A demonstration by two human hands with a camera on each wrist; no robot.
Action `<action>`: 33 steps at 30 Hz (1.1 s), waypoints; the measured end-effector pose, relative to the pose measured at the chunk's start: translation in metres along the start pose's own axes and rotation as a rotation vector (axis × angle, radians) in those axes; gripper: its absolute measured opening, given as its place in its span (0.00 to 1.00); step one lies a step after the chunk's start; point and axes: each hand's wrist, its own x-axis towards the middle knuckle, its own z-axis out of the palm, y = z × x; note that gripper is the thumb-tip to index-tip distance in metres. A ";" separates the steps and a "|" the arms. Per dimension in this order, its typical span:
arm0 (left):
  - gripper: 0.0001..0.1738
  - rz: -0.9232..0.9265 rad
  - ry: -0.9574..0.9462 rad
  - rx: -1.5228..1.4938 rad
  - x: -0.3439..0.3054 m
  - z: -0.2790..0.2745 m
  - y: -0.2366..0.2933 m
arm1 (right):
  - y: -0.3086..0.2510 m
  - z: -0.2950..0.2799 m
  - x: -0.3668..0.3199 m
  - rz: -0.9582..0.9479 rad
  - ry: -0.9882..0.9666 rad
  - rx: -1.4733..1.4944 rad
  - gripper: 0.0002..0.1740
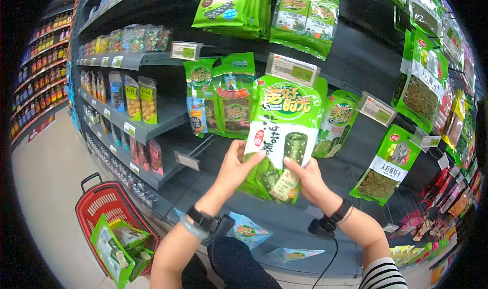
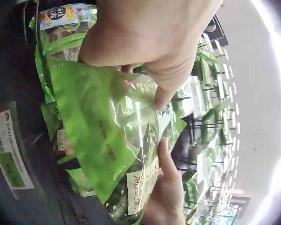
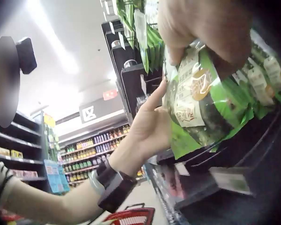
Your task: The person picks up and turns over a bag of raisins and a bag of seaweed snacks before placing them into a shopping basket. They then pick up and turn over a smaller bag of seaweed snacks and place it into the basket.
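A green-and-white seaweed roll snack bag (image 1: 284, 119) is held upright in front of the shelf, its printed face toward the head camera. My left hand (image 1: 239, 164) grips its left edge, thumb across the front. On the other side my right hand (image 1: 311, 183) pinches the lower right, thumb also on the front. From the right wrist, the bag's bottom (image 3: 192, 112) shows, with the left hand (image 3: 147, 124) beyond it. In the left wrist view the bag's plain green side (image 2: 86, 122) lies under my left hand (image 2: 145, 37). Fingers behind the bag are largely hidden.
A price tag (image 1: 293, 70) overlaps the bag's top. Green pouches (image 1: 235, 98) hang left of it, and raisin bags (image 1: 386, 164) hang at right. A red basket (image 1: 91, 186) holding green bags (image 1: 109, 253) stands on the floor at lower left. Blue packets (image 1: 249, 231) lie low down.
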 end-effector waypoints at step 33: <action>0.23 0.020 0.525 -0.897 -0.213 -0.233 -0.020 | 0.103 0.248 -0.044 -0.442 -0.119 -0.320 0.24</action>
